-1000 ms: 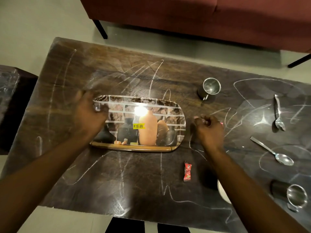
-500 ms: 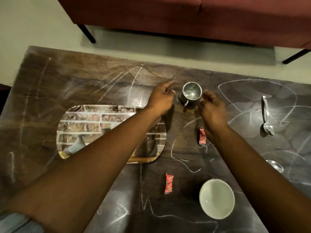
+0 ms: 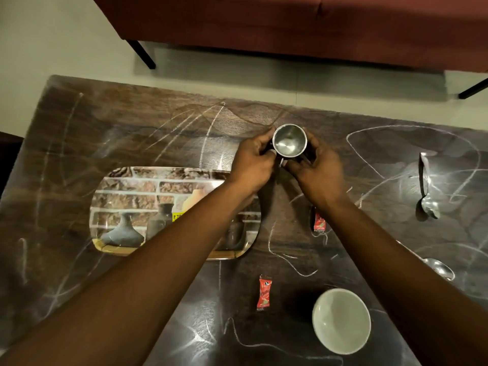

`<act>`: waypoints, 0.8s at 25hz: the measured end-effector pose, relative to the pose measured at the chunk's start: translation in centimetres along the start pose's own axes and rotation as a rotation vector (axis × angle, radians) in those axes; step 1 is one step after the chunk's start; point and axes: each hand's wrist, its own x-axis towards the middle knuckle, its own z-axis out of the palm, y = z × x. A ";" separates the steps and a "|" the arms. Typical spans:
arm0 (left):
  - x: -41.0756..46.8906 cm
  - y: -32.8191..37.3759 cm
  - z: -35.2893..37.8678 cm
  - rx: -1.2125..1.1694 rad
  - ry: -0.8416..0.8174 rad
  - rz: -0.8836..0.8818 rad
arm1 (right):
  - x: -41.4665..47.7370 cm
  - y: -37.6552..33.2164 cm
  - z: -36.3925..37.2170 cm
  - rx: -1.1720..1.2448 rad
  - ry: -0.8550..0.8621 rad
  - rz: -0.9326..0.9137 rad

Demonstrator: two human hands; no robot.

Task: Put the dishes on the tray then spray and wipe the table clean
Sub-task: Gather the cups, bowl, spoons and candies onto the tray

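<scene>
Dark wood-grain surface (image 3: 79, 143), scribbled over with white chalk lines, is being viewed from above, and a red sofa (image 3: 290, 22) is standing behind it on a pale floor.

Toward the far edge, a steel cup (image 3: 289, 140) is being held between both hands. The left hand (image 3: 252, 165) is being wrapped round its left side, with the fingers (image 3: 260, 143) curled against the wall. The right hand (image 3: 318, 169) is being closed round its right side, with the fingers (image 3: 313, 147) curled in the same way. The cup's open mouth is being turned up toward the camera, and its rim is showing between the two sets of fingers. Whether it is being lifted clear of the surface cannot be told.

A printed tray (image 3: 126, 186) is lying to the left of the cup and nearer the person, and its right end is being crossed by the left forearm. A white bowl (image 3: 342, 320) is sitting near the front edge, beside the right forearm. Two red sachets (image 3: 264, 293) (image 3: 319, 220) are lying between the tray and the bowl. One spoon (image 3: 427, 188) is lying well to the right, and another spoon (image 3: 438, 268) is being partly hidden by the right arm.
</scene>
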 end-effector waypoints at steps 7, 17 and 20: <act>-7.2 0.0 -13.0 -0.037 0.155 0.067 | -4.4 -5.5 9.9 -0.005 -0.141 -0.174; -13.3 -4.4 -27.8 0.063 0.227 -0.098 | -9.5 -7.5 23.7 -0.119 -0.307 -0.193; -13.2 -4.9 -28.6 0.040 0.228 -0.152 | -9.4 -7.4 25.4 -0.103 -0.321 -0.167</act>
